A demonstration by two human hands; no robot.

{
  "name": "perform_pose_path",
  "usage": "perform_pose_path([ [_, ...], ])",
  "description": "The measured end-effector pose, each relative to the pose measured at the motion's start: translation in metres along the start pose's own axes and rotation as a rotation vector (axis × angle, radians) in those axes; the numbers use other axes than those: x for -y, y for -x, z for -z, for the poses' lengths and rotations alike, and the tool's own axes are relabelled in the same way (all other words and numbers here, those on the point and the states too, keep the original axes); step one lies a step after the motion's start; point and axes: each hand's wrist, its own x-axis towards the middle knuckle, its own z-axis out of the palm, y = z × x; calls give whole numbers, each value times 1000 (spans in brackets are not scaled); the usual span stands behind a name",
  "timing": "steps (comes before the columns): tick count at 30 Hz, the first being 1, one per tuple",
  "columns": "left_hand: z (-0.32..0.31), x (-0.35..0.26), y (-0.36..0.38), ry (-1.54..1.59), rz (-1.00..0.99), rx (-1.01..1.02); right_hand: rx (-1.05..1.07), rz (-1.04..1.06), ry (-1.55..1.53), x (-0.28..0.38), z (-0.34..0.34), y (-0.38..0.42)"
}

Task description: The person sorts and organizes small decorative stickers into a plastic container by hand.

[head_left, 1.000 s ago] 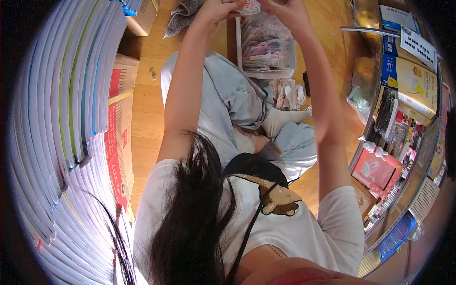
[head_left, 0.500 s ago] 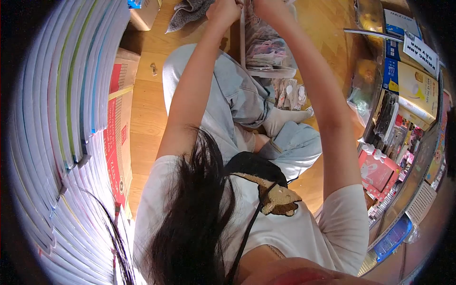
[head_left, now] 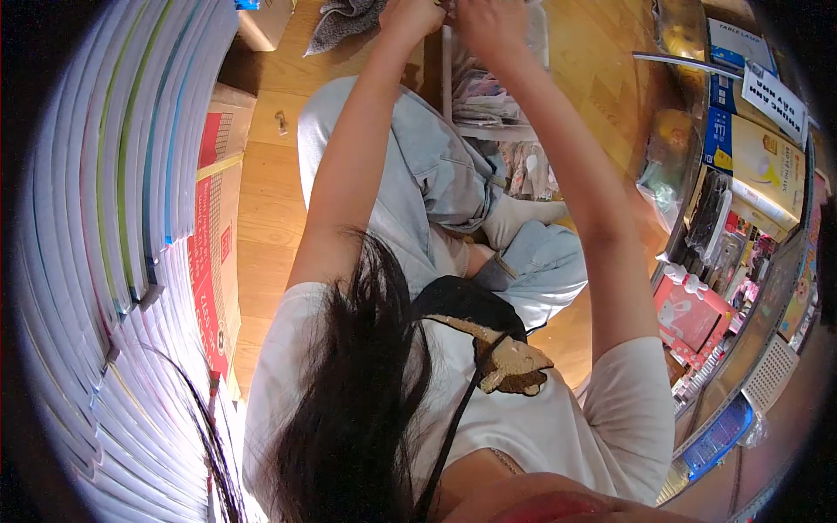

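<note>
My left hand (head_left: 413, 15) is at the top edge of the view, curled closed, its fingertips partly cut off. Close beside it, my right hand (head_left: 491, 26) is bent inward with its fingers drawn together. A small thing seems to lie between them, too cut off to name. Just below my right hand stands a white plastic bin (head_left: 497, 132) filled with small clear-wrapped packets (head_left: 488, 98). More wrapped packets (head_left: 528, 172) lie on the floor against the near end of the bin, by my foot.
A grey cloth (head_left: 343, 26) lies on the wooden floor beyond my knee. To the left rise a tall stack of books or paper (head_left: 113, 166) and a red-and-brown carton (head_left: 214, 261). Shelves on the right hold boxes (head_left: 758, 161) and a pink rabbit-decorated item (head_left: 691, 318).
My right hand has shifted slightly left and down, over the bin's left part, and more of the bin's right side shows. My left hand has barely moved.
</note>
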Motion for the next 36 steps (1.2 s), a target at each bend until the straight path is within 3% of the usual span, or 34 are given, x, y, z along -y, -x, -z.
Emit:
perform_pose_path([
  [1,6,-4,1,66,19,64,-49,-9,-71,-2,15,5],
  [3,22,-18,7,197,56,194,100,-10,-145,-8,64,16],
  [5,25,-14,12,60,-69,228,66,-82,-193,-24,86,37],
  [7,18,3,8,-48,-203,291,-168,-34,-253,-53,86,72],
  [10,-9,34,-10,-78,-348,429,-22,-237,-342,-81,85,136],
  [13,5,-2,14,-127,-364,503,190,-454,-414,-86,80,194],
  [24,-39,39,-16,495,-161,406,179,-775,-683,-88,61,301],
  [32,-46,38,-21,531,-80,436,189,-834,-736,-90,40,327],
  [36,-55,47,-33,385,-61,475,303,-663,-384,-82,14,331],
])
